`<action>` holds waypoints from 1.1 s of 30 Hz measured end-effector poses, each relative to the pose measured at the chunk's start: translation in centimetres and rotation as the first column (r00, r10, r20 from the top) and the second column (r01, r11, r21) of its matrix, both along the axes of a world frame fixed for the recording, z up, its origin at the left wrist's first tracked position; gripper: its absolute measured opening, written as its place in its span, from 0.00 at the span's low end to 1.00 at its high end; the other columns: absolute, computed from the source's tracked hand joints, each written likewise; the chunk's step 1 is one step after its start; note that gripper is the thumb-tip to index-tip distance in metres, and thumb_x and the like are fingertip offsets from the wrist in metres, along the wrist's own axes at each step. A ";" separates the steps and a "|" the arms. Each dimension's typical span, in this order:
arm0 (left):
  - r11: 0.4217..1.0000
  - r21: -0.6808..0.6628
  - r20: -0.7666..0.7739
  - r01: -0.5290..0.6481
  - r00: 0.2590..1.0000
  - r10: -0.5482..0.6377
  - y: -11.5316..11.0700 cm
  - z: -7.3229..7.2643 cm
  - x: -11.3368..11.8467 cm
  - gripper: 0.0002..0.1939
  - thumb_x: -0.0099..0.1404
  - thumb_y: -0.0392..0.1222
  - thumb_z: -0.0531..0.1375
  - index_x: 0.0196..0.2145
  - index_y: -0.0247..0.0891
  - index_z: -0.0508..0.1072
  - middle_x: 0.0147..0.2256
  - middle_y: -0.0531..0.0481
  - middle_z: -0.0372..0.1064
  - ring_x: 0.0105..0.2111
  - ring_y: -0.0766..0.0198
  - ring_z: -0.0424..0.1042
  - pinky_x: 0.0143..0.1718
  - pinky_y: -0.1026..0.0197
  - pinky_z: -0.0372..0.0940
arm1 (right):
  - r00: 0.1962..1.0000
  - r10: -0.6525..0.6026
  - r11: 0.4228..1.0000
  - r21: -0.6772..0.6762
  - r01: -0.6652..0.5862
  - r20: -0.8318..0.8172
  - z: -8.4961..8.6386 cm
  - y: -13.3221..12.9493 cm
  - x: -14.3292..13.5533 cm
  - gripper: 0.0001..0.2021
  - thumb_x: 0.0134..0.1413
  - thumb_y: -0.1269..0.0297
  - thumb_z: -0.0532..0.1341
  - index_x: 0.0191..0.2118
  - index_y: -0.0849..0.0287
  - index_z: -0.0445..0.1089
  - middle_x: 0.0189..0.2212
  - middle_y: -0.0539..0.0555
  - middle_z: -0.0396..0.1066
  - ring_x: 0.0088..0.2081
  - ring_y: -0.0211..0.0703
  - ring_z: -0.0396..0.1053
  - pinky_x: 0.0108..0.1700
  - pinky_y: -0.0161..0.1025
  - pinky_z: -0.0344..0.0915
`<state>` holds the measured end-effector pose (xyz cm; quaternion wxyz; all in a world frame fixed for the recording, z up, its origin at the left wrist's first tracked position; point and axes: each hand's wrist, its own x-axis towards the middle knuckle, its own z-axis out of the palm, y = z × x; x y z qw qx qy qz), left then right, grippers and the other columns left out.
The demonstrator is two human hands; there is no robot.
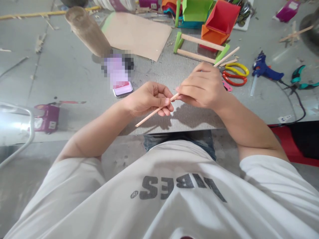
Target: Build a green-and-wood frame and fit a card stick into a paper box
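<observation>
A thin, pale wooden stick point(151, 116) slants across both my hands above the table's front edge, its lower end pointing down to the left. My left hand point(152, 99) pinches it between thumb and fingers. Close beside it, my right hand point(203, 86) is wrapped over the stick's upper part, palm down. Pale wood also sticks out beyond my right knuckles; it looks like the same stick, but the hand hides the middle. Just past that hand lie pliers with one yellow and one red handle point(235, 79), and a small pink tool point(227, 86) partly covered by the hand.
A green-ended wooden frame point(199, 42) stands behind my right hand, near red and orange paper boxes point(220, 21). A blue glue gun point(265, 68) and teal-handled pliers point(297, 78) lie right. Left are a phone point(123, 89), a bamboo tube point(87, 30) and brown cardboard point(139, 36).
</observation>
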<state>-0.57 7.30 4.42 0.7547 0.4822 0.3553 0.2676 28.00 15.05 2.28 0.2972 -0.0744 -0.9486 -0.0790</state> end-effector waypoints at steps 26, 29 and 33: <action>0.994 0.068 0.033 -0.086 0.996 0.084 -0.5 0.2 0.9 0.18 0.60 0.38 0.88 0.39 0.32 0.85 0.32 0.46 0.87 0.29 0.61 0.88 0.34 0.65 0.84 | 0.997 -0.068 0.997 -0.046 0.069 0.025 -0.2 0.1 -0.2 0.32 0.84 0.27 0.54 0.51 0.49 0.81 0.43 0.55 0.87 0.43 0.50 0.80 0.54 0.57 0.69; 0.990 0.092 0.014 -0.111 0.994 0.110 -0.7 0.1 1.2 0.17 0.59 0.35 0.87 0.38 0.32 0.85 0.31 0.46 0.88 0.29 0.60 0.88 0.33 0.64 0.83 | 0.997 -0.071 0.997 -0.009 0.071 0.025 -0.2 -0.1 -0.3 0.31 0.85 0.29 0.54 0.45 0.50 0.79 0.38 0.53 0.84 0.40 0.48 0.78 0.50 0.55 0.67; 0.988 0.087 0.015 -0.129 0.992 0.128 -0.7 0.1 1.2 0.17 0.59 0.34 0.87 0.38 0.32 0.85 0.31 0.46 0.88 0.28 0.60 0.88 0.32 0.65 0.82 | 0.996 -0.044 0.996 0.074 0.049 -0.079 -0.1 -0.4 -0.7 0.26 0.90 0.39 0.55 0.45 0.50 0.79 0.37 0.51 0.83 0.39 0.46 0.78 0.48 0.53 0.69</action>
